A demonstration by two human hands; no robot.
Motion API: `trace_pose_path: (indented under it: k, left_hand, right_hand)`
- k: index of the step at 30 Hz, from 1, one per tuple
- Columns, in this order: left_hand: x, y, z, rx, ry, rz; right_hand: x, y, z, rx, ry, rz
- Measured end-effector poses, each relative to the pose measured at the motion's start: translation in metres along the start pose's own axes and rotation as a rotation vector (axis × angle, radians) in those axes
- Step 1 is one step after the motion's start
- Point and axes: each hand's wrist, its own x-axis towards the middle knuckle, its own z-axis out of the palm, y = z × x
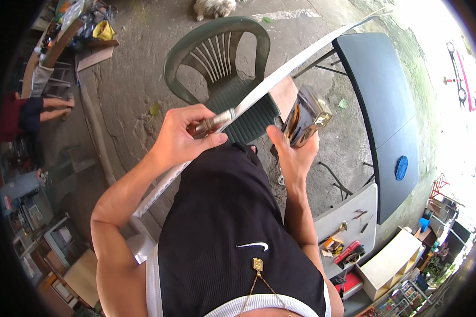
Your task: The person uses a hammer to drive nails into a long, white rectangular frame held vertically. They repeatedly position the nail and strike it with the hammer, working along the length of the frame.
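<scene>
In my left hand (182, 132) is a small silvery metal fitting (222, 117), slightly blurred, pinched between fingers and thumb. It sits right at the edge of a long narrow white panel (277, 73), which runs diagonally from low on the left to the upper right; whether they touch I cannot tell. My right hand (299, 152) grips a clear plastic package (303, 109), tilted upward, with brass-coloured metal hardware (323, 115) at its far end and darker parts inside. Behind the panel stands a dark green plastic armchair (242, 91).
A black folding table (380, 87) with a blue bundle (401, 168) is on the right. Pliers (360, 214), a hammer (343, 226) and a red tool (349, 253) lie on a grey-white table (365, 198). A dog (215, 8) lies ahead; a person (31, 115) is at left.
</scene>
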Motion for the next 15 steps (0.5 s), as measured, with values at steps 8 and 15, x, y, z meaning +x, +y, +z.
trace_pose_path:
  k: [8,15]
  left_hand:
    - [0.019,-0.018,-0.008,-0.456,-0.188,-0.314]
    - [0.042,-0.010,-0.018,-0.416,-0.434,-0.365]
  right_hand:
    - [0.012,-0.028,0.030,-0.032,-0.079,-0.189]
    - [0.016,-0.013,0.035,-0.091,-0.073,-0.310]
